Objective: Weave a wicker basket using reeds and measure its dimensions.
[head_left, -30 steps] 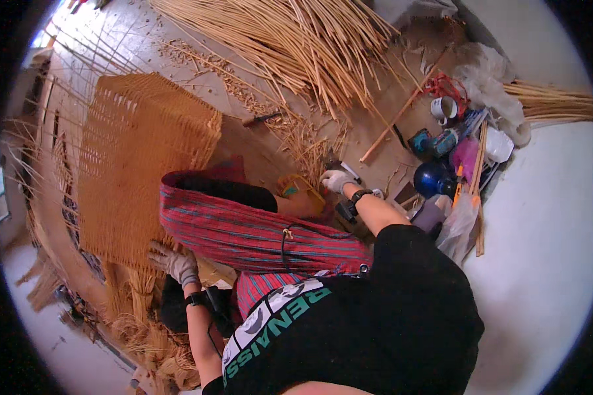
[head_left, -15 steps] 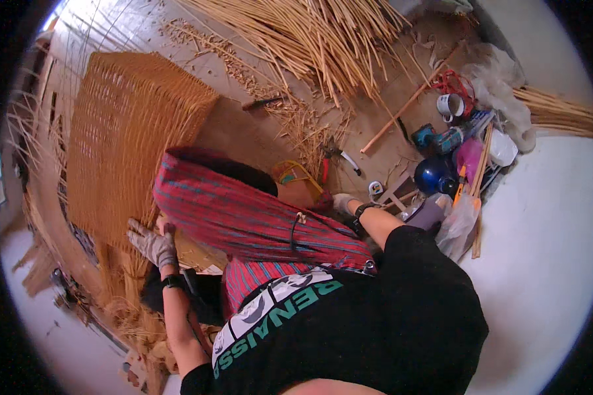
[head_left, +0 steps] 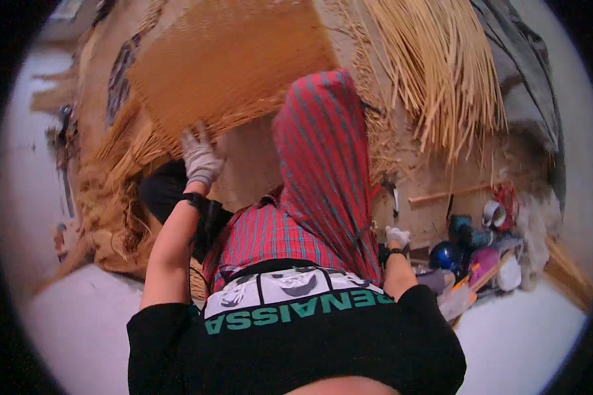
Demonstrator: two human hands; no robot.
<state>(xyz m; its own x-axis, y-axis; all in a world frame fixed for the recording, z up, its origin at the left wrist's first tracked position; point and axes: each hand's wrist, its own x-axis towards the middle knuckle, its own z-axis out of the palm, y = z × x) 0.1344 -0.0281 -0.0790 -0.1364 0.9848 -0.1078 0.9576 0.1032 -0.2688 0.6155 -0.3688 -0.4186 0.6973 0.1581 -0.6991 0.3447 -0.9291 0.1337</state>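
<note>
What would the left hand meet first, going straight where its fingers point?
The tan woven panel, most likely: the left hand appears right at its edge, though contact is hard to judge.

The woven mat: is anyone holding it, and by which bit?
No clear grip: the left hand is spread open at the near edge of the woven mat. The right hand is well away from it.

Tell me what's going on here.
A person with a red plaid cloth over the lap is at a large woven wicker panel. The gloved left hand is spread open at the panel's near edge. The gloved right hand is low beside the cloth, near a blue round object; whether it holds anything is unclear. Pale rods lie ahead, to the right.
</note>
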